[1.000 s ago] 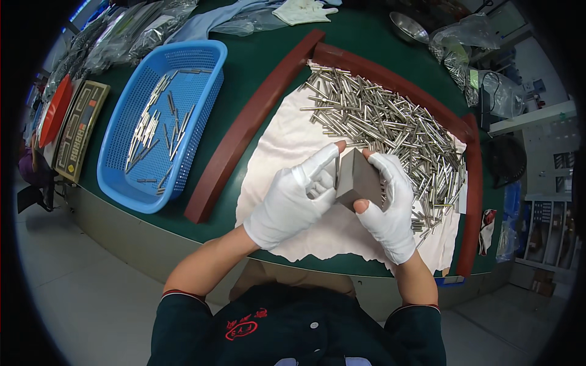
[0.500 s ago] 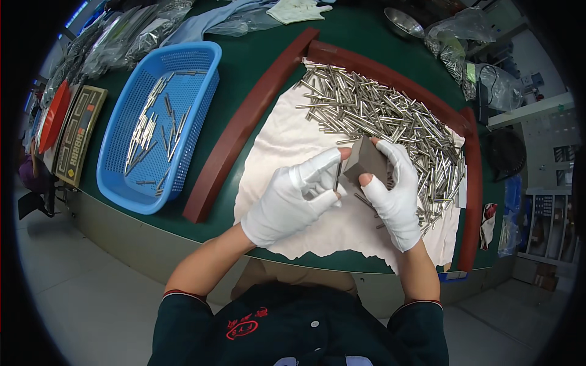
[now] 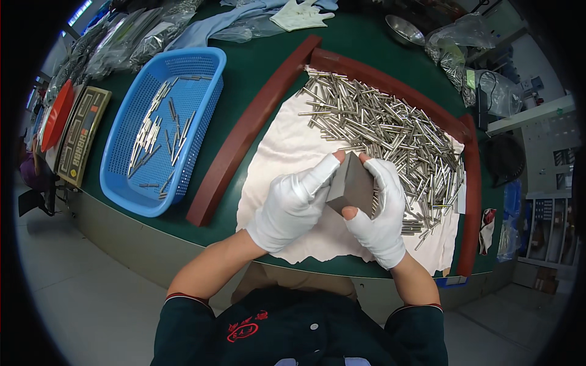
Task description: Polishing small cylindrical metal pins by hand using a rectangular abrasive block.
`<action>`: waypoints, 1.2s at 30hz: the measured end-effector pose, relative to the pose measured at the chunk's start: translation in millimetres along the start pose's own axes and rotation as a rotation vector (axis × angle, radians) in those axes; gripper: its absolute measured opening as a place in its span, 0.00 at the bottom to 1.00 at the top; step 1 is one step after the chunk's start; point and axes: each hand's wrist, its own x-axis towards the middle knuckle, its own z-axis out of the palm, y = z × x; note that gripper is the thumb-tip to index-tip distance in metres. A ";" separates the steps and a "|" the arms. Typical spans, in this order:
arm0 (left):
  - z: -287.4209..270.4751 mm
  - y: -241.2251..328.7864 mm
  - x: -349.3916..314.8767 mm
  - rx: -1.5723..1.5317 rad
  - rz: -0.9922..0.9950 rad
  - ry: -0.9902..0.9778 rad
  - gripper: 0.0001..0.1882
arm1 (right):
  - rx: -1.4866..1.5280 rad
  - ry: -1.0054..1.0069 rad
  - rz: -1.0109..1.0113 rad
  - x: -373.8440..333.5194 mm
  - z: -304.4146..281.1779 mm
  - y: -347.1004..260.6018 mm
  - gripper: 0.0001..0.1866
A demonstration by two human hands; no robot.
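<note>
Forearms (image 3: 207,271) reach over the table's near edge, with white gloves that leave some fingertips bare. The right hand (image 3: 386,210) holds a grey rectangular block (image 3: 359,183), thumb on its near edge and fingertips on its far end. The left hand (image 3: 290,210) is curled beside the block's left face, index fingertip at its upper corner; whether it holds anything is hidden. To work well here, the right grip should probably stay firm and square, as smooth faces could slip against glove fabric, and the left fingertips are best kept light on the corner.

The block is between the hands, above a pale cloth (image 3: 268,155), by the near-left fringe of a heap of slim metal pins (image 3: 394,125). Red-brown rails (image 3: 253,128) border the cloth. To the left, a blue perforated plastic basket (image 3: 203,122) contains scattered pins (image 3: 145,135). Farther back lie a loose white glove (image 3: 300,16) and a metal bowl (image 3: 405,29).
</note>
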 end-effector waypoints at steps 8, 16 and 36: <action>1.9 8.6 -2.6 -0.337 -0.335 0.012 0.30 | 0.091 0.057 0.113 -0.4 -2.9 11.4 0.36; 1.6 3.4 1.2 -0.029 0.044 0.090 0.30 | -0.014 0.036 0.163 1.5 0.4 7.0 0.37; 7.1 -7.2 -3.0 0.093 0.138 0.161 0.30 | 0.072 0.068 0.076 -3.7 4.7 4.8 0.39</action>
